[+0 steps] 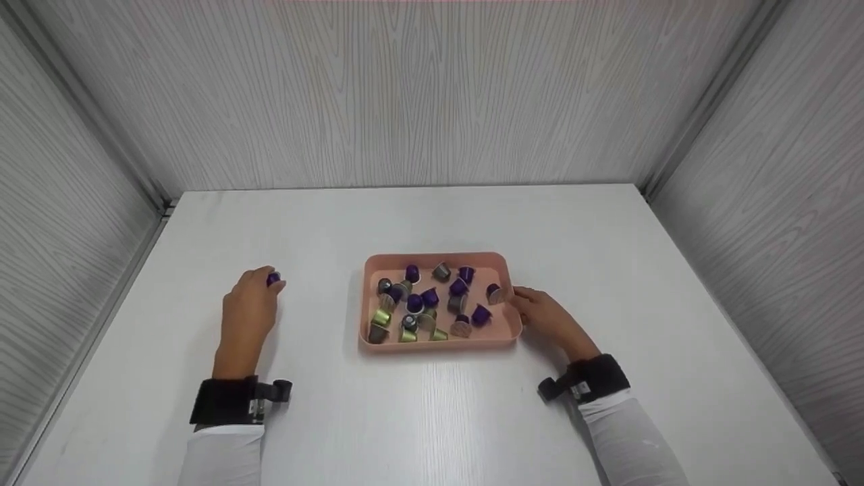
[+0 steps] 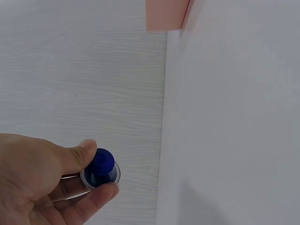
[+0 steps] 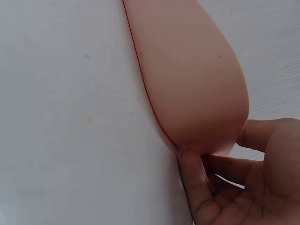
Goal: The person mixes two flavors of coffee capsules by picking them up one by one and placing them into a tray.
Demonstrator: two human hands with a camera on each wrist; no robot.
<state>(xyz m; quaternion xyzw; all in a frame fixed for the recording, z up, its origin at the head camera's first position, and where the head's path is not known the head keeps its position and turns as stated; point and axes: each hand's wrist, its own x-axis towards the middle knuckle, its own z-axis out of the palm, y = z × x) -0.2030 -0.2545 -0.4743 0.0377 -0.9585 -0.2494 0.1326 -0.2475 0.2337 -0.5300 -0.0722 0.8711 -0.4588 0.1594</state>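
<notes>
My left hand (image 1: 250,304) is raised to the left of the pink tray (image 1: 439,346), pinching a purple coffee capsule (image 2: 102,162) between thumb and fingers. In the left wrist view, the capsule's rounded purple end faces the camera. At the tray's right end, my right hand (image 1: 548,317) grips the wall. The right wrist view has the fingers (image 3: 193,171) low against the tray's outer side, with another digit at the rim. Inside the tray lie several loose capsules: purple (image 1: 480,314), green (image 1: 381,317) and grey (image 1: 441,271), some upright, some tipped over.
The tray stands on a white table (image 1: 432,412). Pale wood-grain panels rise behind (image 1: 405,94) and at both sides. Each wrist wears a black strap (image 1: 226,401) with a small camera.
</notes>
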